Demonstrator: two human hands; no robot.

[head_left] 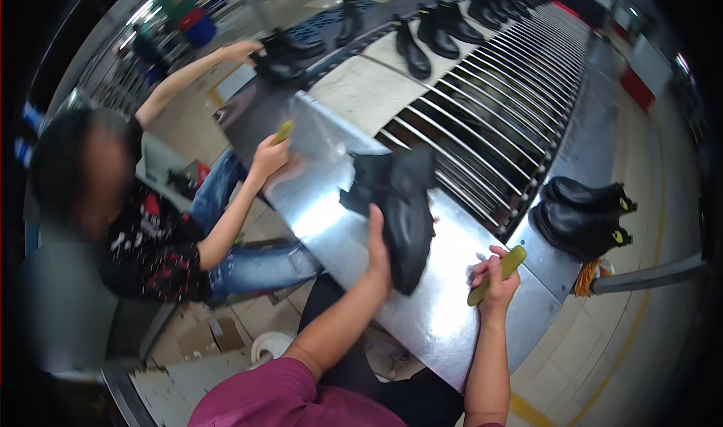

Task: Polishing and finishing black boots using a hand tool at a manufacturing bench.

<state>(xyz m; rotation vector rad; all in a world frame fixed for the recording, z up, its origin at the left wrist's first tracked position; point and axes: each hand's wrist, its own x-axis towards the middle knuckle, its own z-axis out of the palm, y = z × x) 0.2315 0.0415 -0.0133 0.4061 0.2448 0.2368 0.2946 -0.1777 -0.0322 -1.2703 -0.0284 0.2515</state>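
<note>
My left hand (379, 257) is closed around a black leather ankle boot (405, 235), thumb along its side. The boot is held above the metal table, its toe pointing down towards me and its shaft away; the shaft is somewhat blurred. To the right, my right hand (498, 290) is wrapped round a flat yellow-green handled tool (506, 270), whose working end I cannot make out. This hand is over the table's front right part. A pair of black ankle boots (576, 220) stands on the right edge of the table, beyond my right hand.
The shiny metal table (331, 208) meets a conveyor of metal rollers (497, 103) running away to the far right. More black boots (433, 35) line its left side. At left, a co-worker (143, 224) holds a similar yellow-green tool (283, 132) and reaches towards boots (279, 62).
</note>
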